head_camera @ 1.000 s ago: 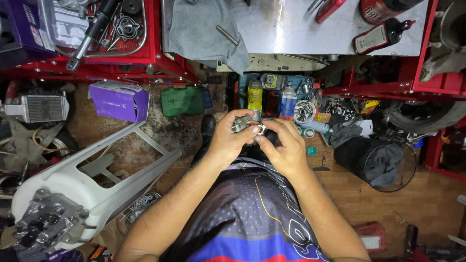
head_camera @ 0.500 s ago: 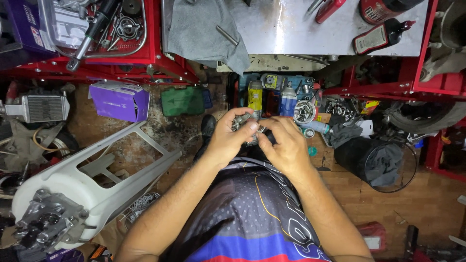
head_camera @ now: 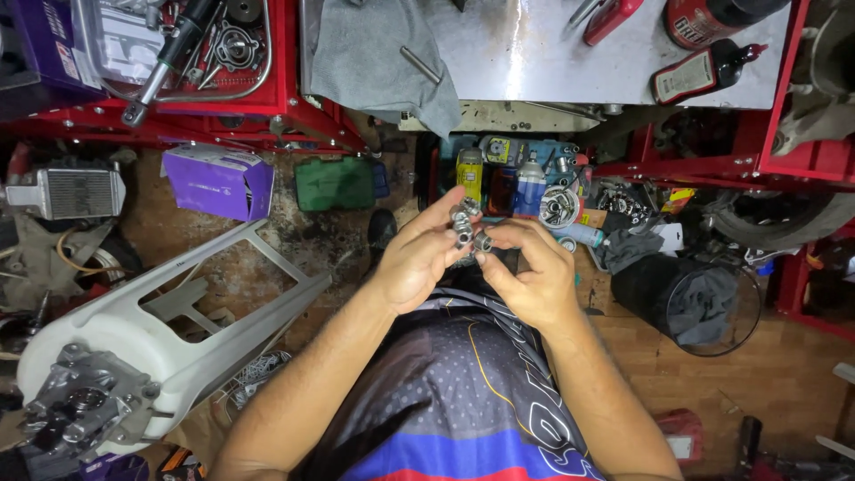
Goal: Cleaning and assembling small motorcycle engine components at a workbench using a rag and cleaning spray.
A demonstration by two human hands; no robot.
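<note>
Both hands meet in front of my chest around a small metal part (head_camera: 466, 227), a cluster of silver cylinders and rings. My left hand (head_camera: 417, 260) grips it from the left with the thumb and fingers curled around its body. From the right, my right hand (head_camera: 527, 272) pinches one small silver ring on the part's end between thumb and forefinger. My dark patterned shirt (head_camera: 463, 392) fills the lower middle of the view.
A red workbench (head_camera: 294, 116) with a steel top (head_camera: 552, 53), a grey rag (head_camera: 374, 53) and oil bottles (head_camera: 704, 71) spans the top. A white swingarm (head_camera: 178, 330) lies at the left. A purple box (head_camera: 218, 183), green container (head_camera: 334, 183) and black bin (head_camera: 686, 298) sit on the floor.
My hands have shifted slightly on the metal part, and the fingers of my right hand now pinch its small ring end. Nothing else has moved.
</note>
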